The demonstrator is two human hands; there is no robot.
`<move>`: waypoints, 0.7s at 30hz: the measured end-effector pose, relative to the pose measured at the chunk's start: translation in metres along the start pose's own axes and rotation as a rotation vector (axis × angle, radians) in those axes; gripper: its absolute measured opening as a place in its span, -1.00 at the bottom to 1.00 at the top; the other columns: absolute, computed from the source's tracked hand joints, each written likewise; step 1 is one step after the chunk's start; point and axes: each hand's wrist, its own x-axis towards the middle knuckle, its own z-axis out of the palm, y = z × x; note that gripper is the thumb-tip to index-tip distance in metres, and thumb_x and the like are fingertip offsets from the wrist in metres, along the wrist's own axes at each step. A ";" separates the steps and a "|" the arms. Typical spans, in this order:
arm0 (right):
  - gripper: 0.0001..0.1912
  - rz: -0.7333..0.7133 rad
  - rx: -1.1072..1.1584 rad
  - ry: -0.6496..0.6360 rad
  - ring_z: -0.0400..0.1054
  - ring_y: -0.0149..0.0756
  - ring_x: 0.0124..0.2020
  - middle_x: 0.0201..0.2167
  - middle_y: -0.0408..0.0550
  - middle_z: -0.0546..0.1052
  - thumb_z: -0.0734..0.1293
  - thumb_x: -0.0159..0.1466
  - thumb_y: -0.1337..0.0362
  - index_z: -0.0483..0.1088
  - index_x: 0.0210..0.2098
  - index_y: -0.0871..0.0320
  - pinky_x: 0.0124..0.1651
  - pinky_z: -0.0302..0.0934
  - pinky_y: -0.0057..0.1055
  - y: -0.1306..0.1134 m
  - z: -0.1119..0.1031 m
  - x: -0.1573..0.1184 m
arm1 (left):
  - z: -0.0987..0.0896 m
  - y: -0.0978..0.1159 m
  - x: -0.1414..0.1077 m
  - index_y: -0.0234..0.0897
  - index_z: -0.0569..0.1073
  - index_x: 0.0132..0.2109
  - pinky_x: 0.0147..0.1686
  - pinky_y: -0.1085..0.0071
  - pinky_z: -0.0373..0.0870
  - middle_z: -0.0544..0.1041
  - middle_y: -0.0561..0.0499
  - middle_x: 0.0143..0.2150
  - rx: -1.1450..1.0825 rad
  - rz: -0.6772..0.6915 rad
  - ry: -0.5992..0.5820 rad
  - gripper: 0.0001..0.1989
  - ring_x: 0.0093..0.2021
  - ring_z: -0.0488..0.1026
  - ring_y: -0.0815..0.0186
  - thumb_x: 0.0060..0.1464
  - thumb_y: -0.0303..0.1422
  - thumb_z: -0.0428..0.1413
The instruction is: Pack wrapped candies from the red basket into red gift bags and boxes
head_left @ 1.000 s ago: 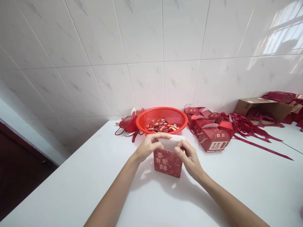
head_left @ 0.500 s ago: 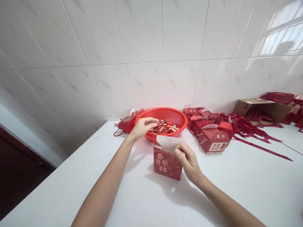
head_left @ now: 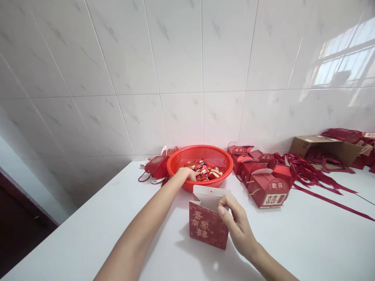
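Observation:
A red plastic basket point(head_left: 202, 147) with a perforated wall stands by the tiled wall, holding several wrapped candies point(head_left: 205, 169). My left hand point(head_left: 189, 174) reaches over its near rim, in among the candies; its fingers are mostly hidden there. In front of the basket a dark red paper box point(head_left: 208, 224) with pale printed characters stands upright, its top open and showing a white inside. My right hand point(head_left: 236, 218) pinches this box at its upper right edge, thumb outside and curled fingers at the rim.
Closed red gift boxes point(head_left: 268, 187) cluster to the right of the basket. Dark red ribbons point(head_left: 313, 175) spread beyond them, beside an open cardboard box point(head_left: 331, 146). At the basket's left lies another red box point(head_left: 156, 167). All rest on a white table point(head_left: 316, 242).
My left hand has gone down from above the basket's left rim into the candies. My right hand keeps its hold on the paper box. The view has tilted slightly upward.

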 end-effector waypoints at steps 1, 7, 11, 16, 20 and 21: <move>-0.70 -0.005 -0.002 -0.003 0.16 -0.31 -0.41 -0.46 -0.15 0.28 0.13 0.43 0.15 0.17 -0.42 0.10 -0.37 0.04 -0.39 0.000 0.000 0.000 | 0.003 0.000 0.001 -0.26 0.60 -0.43 -0.16 0.27 0.42 0.65 -0.14 -0.19 0.023 -0.017 -0.040 -0.61 -0.16 0.54 0.00 -0.63 -0.50 0.35; -0.71 -0.008 -0.013 -0.020 0.16 -0.32 -0.40 -0.45 -0.16 0.28 0.12 0.43 0.18 0.16 -0.42 0.10 -0.36 0.04 -0.39 -0.002 0.000 -0.001 | 0.001 -0.003 0.001 -0.19 0.55 -0.43 -0.10 0.25 0.38 0.63 -0.03 -0.27 0.066 -0.002 -0.176 -0.73 -0.16 0.51 0.04 -0.47 -0.48 0.29; -0.71 -0.008 -0.013 -0.023 0.16 -0.32 -0.40 -0.45 -0.16 0.27 0.12 0.44 0.19 0.16 -0.42 0.10 -0.36 0.04 -0.39 -0.001 0.000 0.000 | -0.004 -0.007 -0.003 -0.23 0.52 -0.44 -0.19 0.34 0.36 0.54 0.05 -0.40 -0.062 0.053 -0.104 -0.73 -0.24 0.47 0.12 -0.46 -0.46 0.29; -0.71 0.003 -0.016 -0.016 0.16 -0.32 -0.40 -0.45 -0.15 0.28 0.13 0.43 0.20 0.16 -0.43 0.10 -0.36 0.04 -0.39 0.000 -0.001 0.002 | -0.006 -0.007 -0.007 -0.26 0.46 -0.41 -0.28 0.44 0.32 0.46 0.10 -0.42 -0.340 0.114 0.089 -0.83 -0.30 0.42 0.26 -0.27 -0.43 0.24; -0.70 0.006 -0.016 -0.025 0.17 -0.32 -0.39 -0.46 -0.15 0.28 0.13 0.43 0.19 0.17 -0.43 0.11 -0.35 0.05 -0.39 -0.001 -0.002 0.002 | -0.007 -0.005 -0.009 -0.28 0.41 -0.35 -0.33 0.47 0.35 0.44 0.11 -0.41 -0.611 0.083 0.204 -0.84 -0.37 0.41 0.35 -0.14 -0.45 0.23; -0.70 0.009 -0.016 -0.026 0.17 -0.32 -0.39 -0.46 -0.15 0.28 0.13 0.43 0.18 0.17 -0.43 0.11 -0.35 0.05 -0.39 -0.001 -0.002 0.002 | -0.007 -0.005 -0.010 -0.28 0.40 -0.32 -0.34 0.47 0.37 0.45 0.10 -0.41 -0.681 0.064 0.203 -0.82 -0.40 0.43 0.36 -0.12 -0.46 0.23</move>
